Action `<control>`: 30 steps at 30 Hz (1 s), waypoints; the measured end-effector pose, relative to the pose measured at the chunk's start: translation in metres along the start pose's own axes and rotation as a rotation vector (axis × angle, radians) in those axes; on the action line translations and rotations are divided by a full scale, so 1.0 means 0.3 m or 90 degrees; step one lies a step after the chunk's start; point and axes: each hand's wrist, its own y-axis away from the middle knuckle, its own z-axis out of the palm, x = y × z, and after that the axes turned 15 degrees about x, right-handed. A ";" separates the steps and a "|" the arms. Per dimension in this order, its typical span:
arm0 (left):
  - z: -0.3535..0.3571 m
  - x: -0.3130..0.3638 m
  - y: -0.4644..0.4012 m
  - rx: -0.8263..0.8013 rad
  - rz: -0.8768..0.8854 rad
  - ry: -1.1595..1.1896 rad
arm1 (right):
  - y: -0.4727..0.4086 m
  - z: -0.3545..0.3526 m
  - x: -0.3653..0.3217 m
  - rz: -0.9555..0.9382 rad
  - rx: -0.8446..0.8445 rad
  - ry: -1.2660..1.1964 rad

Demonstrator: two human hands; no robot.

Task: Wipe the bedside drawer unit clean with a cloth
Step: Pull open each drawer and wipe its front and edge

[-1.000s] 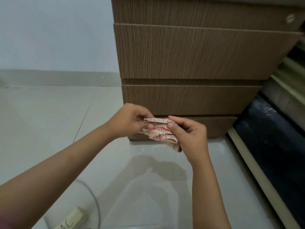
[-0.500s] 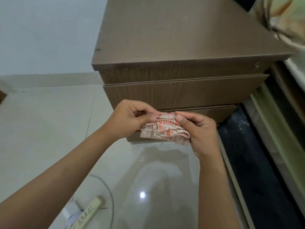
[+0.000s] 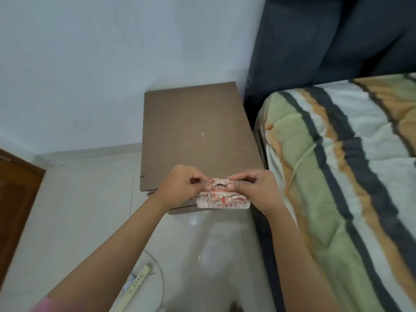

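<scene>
A brown wood-grain bedside drawer unit (image 3: pixel 195 131) stands against the white wall, seen from above, with a small pale speck on its top. A bunched white cloth with orange-red print (image 3: pixel 221 195) hangs in the air over the unit's front edge. My left hand (image 3: pixel 180 188) pinches the cloth's upper left edge. My right hand (image 3: pixel 254 188) pinches its upper right edge. The drawer fronts are mostly hidden behind the cloth and hands.
A bed with a striped green, orange, white and dark quilt (image 3: pixel 337 176) sits tight against the unit's right side, with a dark headboard (image 3: pixel 326 37) behind. A white power strip (image 3: pixel 135 287) and a cable lie on the glossy tiled floor (image 3: pixel 85 210). A brown door (image 3: pixel 15 199) is at left.
The view has risen from the drawer fronts to above the unit, showing its top and the bed. Both hands keep holding the cloth, now level with the top's front edge.
</scene>
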 end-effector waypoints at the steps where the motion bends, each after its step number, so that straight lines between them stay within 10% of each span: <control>1: 0.002 0.046 -0.012 0.002 -0.009 -0.002 | -0.010 -0.027 -0.051 -0.014 0.000 0.031; 15: 0.145 0.028 -0.462 0.028 -0.133 0.000 | -0.510 -0.045 -0.210 -0.029 -0.040 0.231; 30: 0.458 -0.276 -0.643 0.017 -0.062 -0.254 | -0.863 -0.011 0.182 -0.034 -0.097 0.353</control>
